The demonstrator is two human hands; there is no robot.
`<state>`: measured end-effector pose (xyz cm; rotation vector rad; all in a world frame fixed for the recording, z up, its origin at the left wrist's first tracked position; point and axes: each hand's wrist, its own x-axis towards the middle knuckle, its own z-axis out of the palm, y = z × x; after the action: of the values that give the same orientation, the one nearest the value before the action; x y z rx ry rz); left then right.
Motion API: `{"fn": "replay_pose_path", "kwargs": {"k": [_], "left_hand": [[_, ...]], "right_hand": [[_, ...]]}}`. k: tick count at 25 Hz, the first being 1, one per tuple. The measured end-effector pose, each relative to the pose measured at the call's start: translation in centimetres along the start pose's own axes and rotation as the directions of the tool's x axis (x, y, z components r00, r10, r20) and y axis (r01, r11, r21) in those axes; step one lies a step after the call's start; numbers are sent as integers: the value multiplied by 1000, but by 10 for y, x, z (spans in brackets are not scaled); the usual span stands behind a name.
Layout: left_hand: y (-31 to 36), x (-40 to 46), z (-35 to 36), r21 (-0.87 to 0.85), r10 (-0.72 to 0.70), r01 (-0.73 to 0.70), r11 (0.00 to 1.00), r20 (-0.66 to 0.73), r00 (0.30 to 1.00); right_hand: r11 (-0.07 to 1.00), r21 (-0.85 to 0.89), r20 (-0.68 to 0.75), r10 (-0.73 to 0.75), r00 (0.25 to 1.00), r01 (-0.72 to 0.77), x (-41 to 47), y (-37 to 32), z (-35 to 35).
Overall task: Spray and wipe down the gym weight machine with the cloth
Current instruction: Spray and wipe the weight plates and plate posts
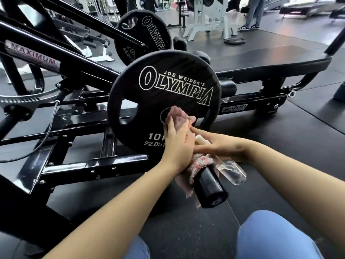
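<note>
Black rubber gym floor [280, 139], white rack [207, 17] behind (blurred), left hand [177, 143] gripping pink cloth [179, 116], right hand [220, 144] holding spray bottle [231, 171]

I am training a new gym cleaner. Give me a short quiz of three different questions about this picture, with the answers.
1. True or false: the left hand presses the pink cloth against the near weight plate.
2. What does the right hand hold?
A. a clear spray bottle
B. a brush
C. nothing
3. Fill in: the large white word on the near weight plate is ____.

Key:
1. True.
2. A, the spray bottle; its white top shows between the hands.
3. OLYMPIA.
</note>
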<state>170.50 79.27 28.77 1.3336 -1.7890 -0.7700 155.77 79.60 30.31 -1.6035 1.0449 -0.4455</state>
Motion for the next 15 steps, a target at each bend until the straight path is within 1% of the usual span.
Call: {"fn": "replay_pose_path", "kwargs": {"k": [2,3,4,6,9,11,13,14,15], "left_hand": [[2,-27,-5,119,94,-109,987,125,988],[0,-39,-7,133,159,-184,974,174,972],[2,-52,-11,113,203,-231,966,215,955],[2,-73,-14,74,231,-265,961,304,924],[-1,-83,-18,118,287,-360,926,401,870],[-4,-76,-20,145,310,-404,903,431,847],[-8,-64,-21,165,359,-456,875,411,838],[-10,-55,-21,172,382,-474,864,390,838],[-12,-45,-20,173,384,-464,869,356,852]], "right_hand": [[994,-108,6,6,1000,-5,-23,0,5],[992,-126,18,19,1000,-16,-34,-1,8],[994,-107,40,24,999,-19,-45,1,11],[998,-57,93,-2,996,7,-64,5,20],[999,-33,73,-35,997,37,-75,9,27],[999,-17,77,-40,996,41,-73,11,24],[999,5,89,-36,995,36,-67,10,21],[999,18,67,-36,997,35,-62,9,19],[999,30,18,-32,999,31,-56,7,18]]}}
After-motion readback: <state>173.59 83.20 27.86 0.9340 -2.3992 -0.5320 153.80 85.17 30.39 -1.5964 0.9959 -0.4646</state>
